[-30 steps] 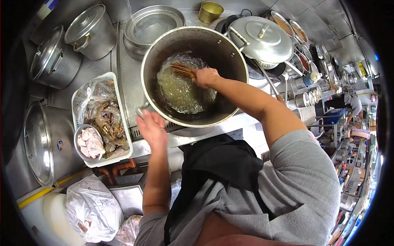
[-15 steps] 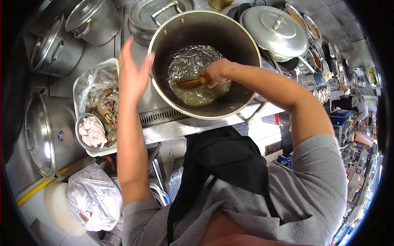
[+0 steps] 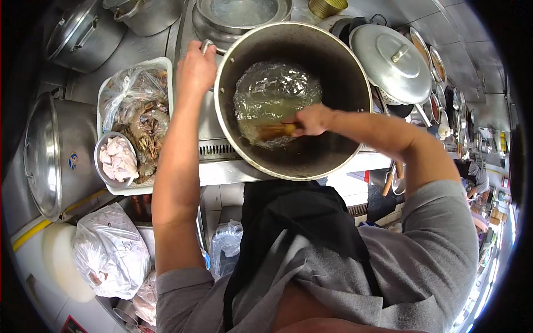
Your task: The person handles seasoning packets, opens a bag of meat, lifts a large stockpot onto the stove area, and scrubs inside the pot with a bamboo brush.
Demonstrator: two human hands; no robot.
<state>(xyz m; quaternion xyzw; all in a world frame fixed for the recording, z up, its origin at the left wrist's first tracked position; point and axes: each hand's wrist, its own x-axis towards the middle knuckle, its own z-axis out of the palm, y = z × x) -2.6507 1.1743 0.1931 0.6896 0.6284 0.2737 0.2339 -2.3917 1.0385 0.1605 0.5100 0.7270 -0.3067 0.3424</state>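
A large deep metal pot (image 3: 222,119) stands on the counter ahead of me, with clear, slightly yellowish liquid (image 3: 277,91) rippling in its bottom. Inside the pot, my right hand (image 3: 312,120) grips a brown brush with stiff bristles (image 3: 272,132) by its short handle; the bristle ends are in the liquid. At the pot's upper left side, my left hand (image 3: 196,69) is closed around the metal pot handle (image 3: 206,46), whose tip shows above the fingers.
Left of the pot, a white tray (image 3: 105,89) holds bagged shrimp and a bowl (image 3: 100,158) of pale raw meat. Lidded pots (image 3: 83,141) stand farther left. Behind the pot is another metal vessel (image 3: 244,11); a lidded aluminium pot (image 3: 391,64) sits at right. A filled white bag (image 3: 111,250) lies below.
My left hand, spread in the air before, has closed on the pot handle. The pot has turned, bringing that handle leftward. The brush has moved lower in the pot. The camera view has shifted.
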